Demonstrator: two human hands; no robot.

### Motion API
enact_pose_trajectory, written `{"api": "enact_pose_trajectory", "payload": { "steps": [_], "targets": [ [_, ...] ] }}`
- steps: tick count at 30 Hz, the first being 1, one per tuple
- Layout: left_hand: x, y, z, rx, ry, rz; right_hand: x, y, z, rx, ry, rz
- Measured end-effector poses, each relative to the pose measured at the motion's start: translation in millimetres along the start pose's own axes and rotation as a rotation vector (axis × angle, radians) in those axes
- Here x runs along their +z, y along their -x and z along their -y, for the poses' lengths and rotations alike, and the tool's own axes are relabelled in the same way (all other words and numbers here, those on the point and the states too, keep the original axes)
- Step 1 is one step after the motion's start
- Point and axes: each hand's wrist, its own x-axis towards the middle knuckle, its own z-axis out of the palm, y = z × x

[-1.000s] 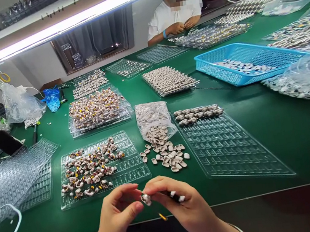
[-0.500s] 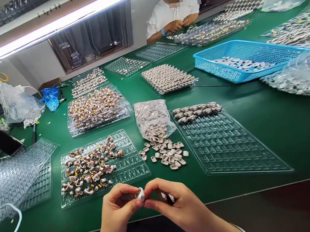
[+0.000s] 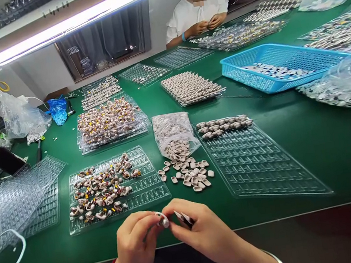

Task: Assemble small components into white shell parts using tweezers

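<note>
My left hand is closed, pinching a small curved beige earbud part between thumb and fingertips, just above the table's near edge. My right hand is closed around dark tweezers, whose pale metal tips show between thumb and index finger. Its fingertips meet the right side of the earbud part. Beyond my left hand lies a clear tray with rows of curved beige parts bearing coloured wires. Small beige caps spill from a clear plastic bag ahead of my hands.
To the right, another clear tray carries dark-beige pieces along its far end. Behind are stacked filled trays and a blue basket. A phone lies left beside loose trays. Across the table sits a person.
The earbud part has been turned between my fingers. My left hand has rolled inward over it, and the tweezers in my right hand show more plainly.
</note>
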Motion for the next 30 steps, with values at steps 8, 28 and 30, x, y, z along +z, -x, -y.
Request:
{"api": "enact_pose_trajectory", "payload": {
  "steps": [8,28,30],
  "targets": [
    [-2.8,-4,4,0.046,0.031,0.041,-4,-7,-1,0.179,-0.196,0.097],
    [-0.6,1,6,0.148,-0.09,0.083,-7,-20,-7,0.587,-0.615,0.275],
    [-0.5,3,7,0.14,-0.096,0.078,-6,-20,-8,0.637,-0.681,0.272]
  ]
}}
